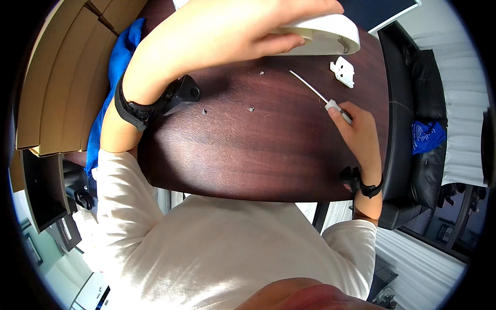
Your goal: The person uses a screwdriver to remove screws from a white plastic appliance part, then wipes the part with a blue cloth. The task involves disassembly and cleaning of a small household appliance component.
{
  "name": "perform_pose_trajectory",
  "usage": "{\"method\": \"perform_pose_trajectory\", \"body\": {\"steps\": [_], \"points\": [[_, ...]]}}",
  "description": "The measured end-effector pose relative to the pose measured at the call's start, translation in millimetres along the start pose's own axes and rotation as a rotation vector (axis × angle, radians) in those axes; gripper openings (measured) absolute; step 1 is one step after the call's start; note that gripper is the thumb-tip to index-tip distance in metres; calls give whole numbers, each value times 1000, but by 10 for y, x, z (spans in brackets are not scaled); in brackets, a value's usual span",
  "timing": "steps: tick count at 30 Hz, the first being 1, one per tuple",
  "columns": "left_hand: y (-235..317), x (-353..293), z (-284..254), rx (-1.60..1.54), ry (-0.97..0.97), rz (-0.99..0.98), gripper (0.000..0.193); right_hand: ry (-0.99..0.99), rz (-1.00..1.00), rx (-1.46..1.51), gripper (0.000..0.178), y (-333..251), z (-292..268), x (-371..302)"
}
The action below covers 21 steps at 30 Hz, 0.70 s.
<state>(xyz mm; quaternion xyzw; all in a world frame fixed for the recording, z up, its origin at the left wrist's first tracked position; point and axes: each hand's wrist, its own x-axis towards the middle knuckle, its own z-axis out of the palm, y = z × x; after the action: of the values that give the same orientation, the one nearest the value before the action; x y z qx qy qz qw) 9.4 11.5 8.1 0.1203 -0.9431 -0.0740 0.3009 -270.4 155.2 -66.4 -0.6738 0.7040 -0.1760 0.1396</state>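
At the far side of the table my left hand (274,26) grips a white plastic housing (347,32) with a rounded edge, held tilted so part of its hollow inside shows. Its thumb presses against the inner side. My right hand (360,133) closes round the pale grey handle of a screwdriver (310,87), whose thin metal shaft points away and to the left, above the table. Just beyond that hand lies a small white plastic bracket (343,72) with holes. Left of the screwdriver, a screw (251,109), a second screw (204,111) and a third small screw (262,73) rest apart from one another.
The dark reddish-brown table (248,160) has a curved near edge against my body. Cardboard boxes (62,77) and a blue cloth (118,59) stand along the left. A black sofa (400,113) with a blue bag (428,136) is at the right. Each wrist wears a black strapped device.
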Motion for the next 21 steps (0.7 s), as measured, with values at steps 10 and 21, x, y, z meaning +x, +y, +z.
{"method": "perform_pose_trajectory", "body": {"steps": [10, 21], "points": [[-208, 35, 87, -269, 174, -152, 49, -86, -14, 212, 35, 0, -11, -24], [-369, 72, 182, -269, 201, -397, 44, -348, 56, 591, 34, -262, 299, 153]]}}
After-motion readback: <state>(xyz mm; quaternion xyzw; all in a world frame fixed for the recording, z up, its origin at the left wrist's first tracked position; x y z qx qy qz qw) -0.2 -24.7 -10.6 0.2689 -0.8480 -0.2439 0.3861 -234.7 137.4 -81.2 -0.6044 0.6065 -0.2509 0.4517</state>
